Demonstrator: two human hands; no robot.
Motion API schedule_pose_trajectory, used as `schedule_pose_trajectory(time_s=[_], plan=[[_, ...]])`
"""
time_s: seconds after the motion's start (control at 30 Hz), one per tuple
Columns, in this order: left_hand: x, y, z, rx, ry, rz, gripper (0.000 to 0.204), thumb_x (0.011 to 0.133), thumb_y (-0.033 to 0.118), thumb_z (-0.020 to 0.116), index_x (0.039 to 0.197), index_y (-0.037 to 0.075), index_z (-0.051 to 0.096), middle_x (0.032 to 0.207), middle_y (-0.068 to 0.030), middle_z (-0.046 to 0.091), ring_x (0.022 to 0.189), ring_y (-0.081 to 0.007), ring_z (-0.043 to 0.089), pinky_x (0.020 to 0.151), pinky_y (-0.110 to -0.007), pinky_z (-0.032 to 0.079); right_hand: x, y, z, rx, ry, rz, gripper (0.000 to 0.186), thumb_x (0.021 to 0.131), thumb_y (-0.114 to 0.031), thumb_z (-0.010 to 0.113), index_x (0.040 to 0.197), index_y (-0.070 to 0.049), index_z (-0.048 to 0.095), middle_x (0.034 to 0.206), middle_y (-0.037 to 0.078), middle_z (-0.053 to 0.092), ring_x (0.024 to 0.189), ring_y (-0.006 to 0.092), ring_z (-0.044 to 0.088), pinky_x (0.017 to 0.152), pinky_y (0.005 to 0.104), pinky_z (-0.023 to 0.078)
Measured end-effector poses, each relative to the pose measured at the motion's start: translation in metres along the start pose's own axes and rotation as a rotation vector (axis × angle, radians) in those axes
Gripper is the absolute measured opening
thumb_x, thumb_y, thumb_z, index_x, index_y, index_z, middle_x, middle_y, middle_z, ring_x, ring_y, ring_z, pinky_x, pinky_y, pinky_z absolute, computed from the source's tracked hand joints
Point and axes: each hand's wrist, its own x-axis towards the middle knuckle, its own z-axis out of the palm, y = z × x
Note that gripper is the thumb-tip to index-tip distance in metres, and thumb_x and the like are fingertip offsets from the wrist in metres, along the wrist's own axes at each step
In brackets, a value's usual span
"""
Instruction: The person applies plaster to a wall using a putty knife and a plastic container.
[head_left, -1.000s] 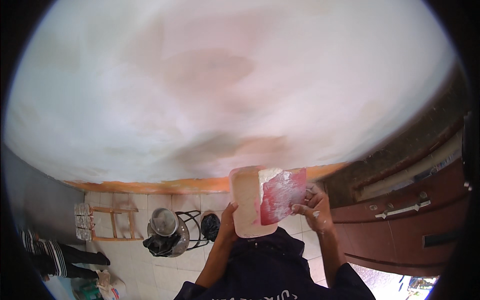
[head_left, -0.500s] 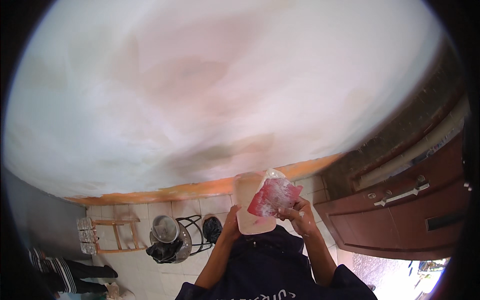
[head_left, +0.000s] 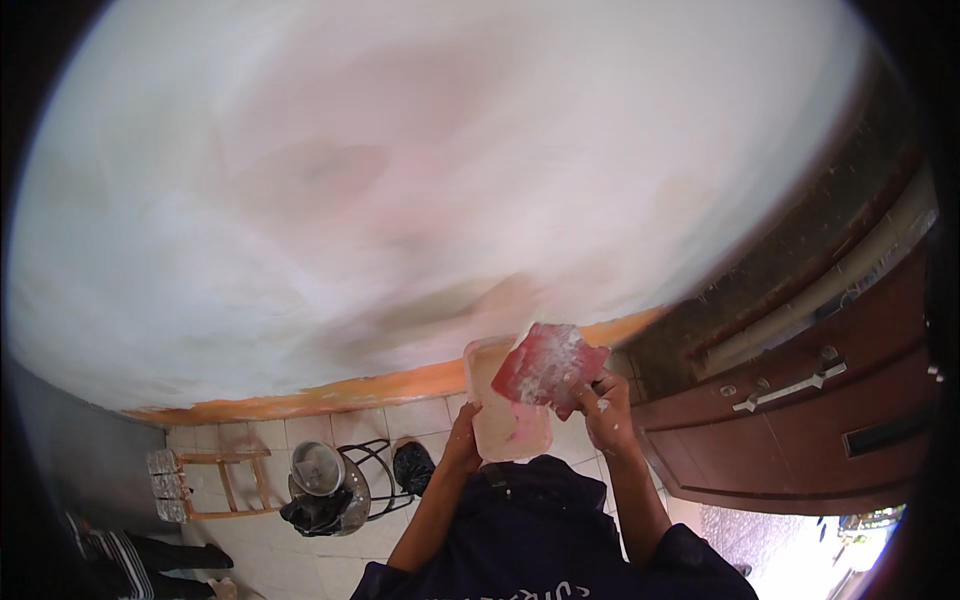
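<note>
My left hand [head_left: 463, 438] grips the left edge of a shallow, pale pinkish rectangular tray [head_left: 520, 440], held level in front of my waist. Pink and whitish residue marks its floor. In my right hand [head_left: 608, 408] is a red putty spreader [head_left: 545, 370], pinched at its right side. Its face is streaked with white paste, and it covers the upper right part of the tray. Whether the two touch, I cannot tell. White specks show on my right fingers. Beyond the tools rises a wall [head_left: 330, 230] with a patchy whitish coat.
An orange strip [head_left: 340, 392] runs along the wall's foot. At left, a metal pot [head_left: 318, 468] and black plastic [head_left: 315, 515] sit on a stool [head_left: 375, 480]; a wooden ladder-like frame [head_left: 222, 480] lies beyond. Another person's legs [head_left: 165, 560] show lower left. A brown door [head_left: 770, 430] stands at right.
The spreader has turned flatter and shifted slightly up and right, uncovering more of the tray. The paste lump at its upper edge is less visible. My view has shifted a little.
</note>
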Motion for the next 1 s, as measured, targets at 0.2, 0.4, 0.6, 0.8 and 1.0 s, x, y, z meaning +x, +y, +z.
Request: schedule_pose_trajectory(time_s=[0.2,0.4,0.6,0.8,1.0], plan=[[0.005,-0.011,-0.001,-0.037,-0.001,-0.045,0.052,0.09,0.037,0.046,0.126,-0.002,0.046,0.114,-0.0149,0.059,0.101,-0.0259,0.061,0.087,-0.041,0.052,0.015,-0.024,0.0,0.109,0.183,-0.019,0.018,0.086,-0.004,0.057,0.094,0.012,0.059,0.083,0.014,0.063,0.064,0.0189,0.062,0.058,0.0308,0.055],[-0.001,-0.015,0.005,-0.065,0.063,0.005,0.05,0.091,0.035,0.046,0.124,-0.002,0.047,0.111,-0.0149,0.06,0.097,-0.0254,0.062,0.084,-0.04,0.053,0.076,-0.065,0.02,0.0,0.252,-0.161,0.015,0.083,-0.005,0.06,0.079,0.01,0.06,0.074,0.008,0.059,0.066,0.0146,0.061,0.059,0.0302,0.057],[-0.017,-0.004,0.011,0.04,0.069,0.085,0.045,0.092,0.032,0.044,0.122,-0.002,0.046,0.108,-0.0146,0.059,0.097,-0.0245,0.062,0.081,-0.039,0.054,0.118,-0.17,0.074,0.151,0.282,-0.206,0.018,0.081,-0.004,0.06,0.075,0.013,0.056,0.071,0.015,0.059,0.062,0.0234,0.065,0.061,0.0328,0.06],[-0.027,-0.003,0.013,0.018,0.043,0.101,0.045,0.091,0.028,0.042,0.124,-0.002,0.044,0.109,-0.015,0.058,0.096,-0.0249,0.062,0.081,-0.04,0.054,0.078,-0.194,0.064,0.101,0.222,-0.364,0.018,0.085,-0.004,0.058,0.078,0.012,0.057,0.074,0.014,0.061,0.061,0.0202,0.064,0.059,0.0312,0.059],[-0.04,-0.005,0.007,-0.014,0.039,0.077,0.048,0.089,0.028,0.046,0.126,-0.003,0.042,0.111,-0.0152,0.058,0.098,-0.0258,0.062,0.082,-0.04,0.054,0.042,-0.065,0.019,0.199,0.442,-0.163,0.015,0.081,0.0,0.057,0.084,0.014,0.056,0.077,0.016,0.06,0.066,0.0234,0.062,0.058,0.0355,0.057]])
